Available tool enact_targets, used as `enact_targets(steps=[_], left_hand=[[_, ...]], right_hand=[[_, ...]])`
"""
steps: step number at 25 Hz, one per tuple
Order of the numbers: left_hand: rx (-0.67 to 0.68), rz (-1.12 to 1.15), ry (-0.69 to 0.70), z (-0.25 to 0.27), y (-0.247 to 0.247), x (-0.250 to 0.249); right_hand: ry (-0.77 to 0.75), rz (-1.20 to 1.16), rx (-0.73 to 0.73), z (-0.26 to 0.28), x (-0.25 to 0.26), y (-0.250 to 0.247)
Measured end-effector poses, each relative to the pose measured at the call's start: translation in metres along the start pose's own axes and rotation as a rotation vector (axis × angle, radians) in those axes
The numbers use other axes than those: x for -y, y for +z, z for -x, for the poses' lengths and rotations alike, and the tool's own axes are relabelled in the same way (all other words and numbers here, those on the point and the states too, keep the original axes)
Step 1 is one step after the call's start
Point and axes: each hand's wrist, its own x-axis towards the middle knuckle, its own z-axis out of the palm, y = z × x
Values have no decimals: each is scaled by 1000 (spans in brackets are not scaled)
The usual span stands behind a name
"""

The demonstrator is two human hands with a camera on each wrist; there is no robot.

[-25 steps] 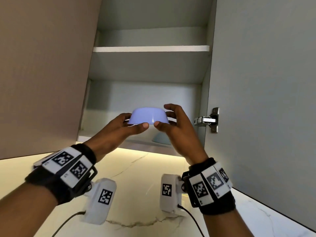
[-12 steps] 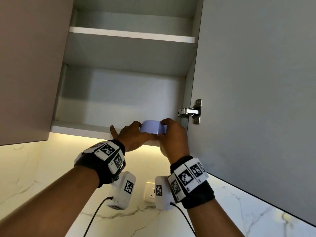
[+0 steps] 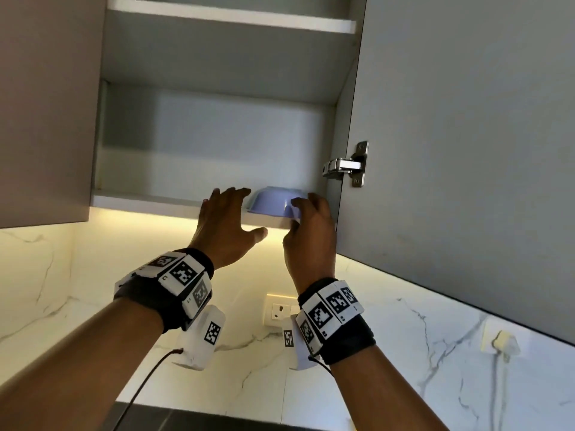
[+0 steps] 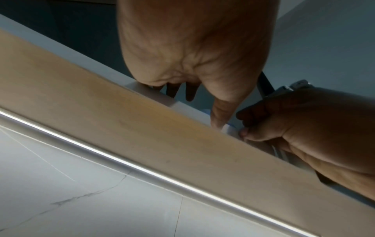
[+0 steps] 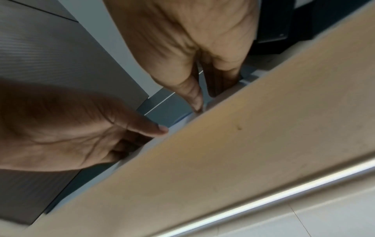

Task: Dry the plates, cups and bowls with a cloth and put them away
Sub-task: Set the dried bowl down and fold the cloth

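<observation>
A pale blue bowl (image 3: pixel 270 202) sits upside down at the right front of the cabinet's lower shelf (image 3: pixel 149 200). My right hand (image 3: pixel 306 217) grips the bowl's right side, fingers curled over it and thumb at its rim near the shelf edge. My left hand (image 3: pixel 227 216) is just left of the bowl with fingers spread, and holds nothing. The left wrist view shows my right hand's (image 4: pixel 304 125) thumb and fingers pinching the rim (image 4: pixel 229 128) at the shelf edge. No cloth is in view.
The open cabinet door (image 3: pixel 466 150) hangs close on the right, its hinge (image 3: pixel 345 164) beside my right hand. A closed door (image 3: pixel 46 104) flanks the left. An upper shelf (image 3: pixel 230 15) lies above. A wall socket (image 3: pixel 278 309) is on the marble backsplash below.
Both hands lifted the bowl up and set it upside down on the lower shelf. My left hand has let go and spread its fingers; the right hand stays on the bowl.
</observation>
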Motion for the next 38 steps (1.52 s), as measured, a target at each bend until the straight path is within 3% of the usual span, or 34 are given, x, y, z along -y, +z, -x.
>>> enact_targets(steps=[4, 8, 11, 15, 19, 22, 29, 32, 33, 35, 38], left_hand=[[-97, 82, 5, 55, 18, 14], [-151, 212, -64, 123, 47, 36], [21, 264, -191, 191, 83, 64], [317, 278, -492, 300, 130, 108], [687, 165, -851, 399, 154, 144], [845, 56, -932, 453, 155, 156], [832, 28, -879, 481, 163, 141], [742, 42, -610, 476, 163, 128], [750, 110, -547, 469, 163, 126], [785, 410, -573, 449, 166, 120], [670, 783, -655, 420, 180, 112]], right_hand=[[-77, -50, -49, 54, -8, 10], [34, -130, 91, 137, -24, 21], [182, -171, 282, 222, -43, 25], [494, -231, 601, 344, -73, 20], [873, -79, 907, 427, -95, 10], [1059, 4, 1131, 467, -100, 5], [1094, -57, 1209, 476, -92, 3], [1029, -251, 1157, 456, -93, -8], [987, -341, 1174, 449, -92, -12], [957, -487, 1176, 437, -98, -26], [987, -579, 983, 424, -127, -46]])
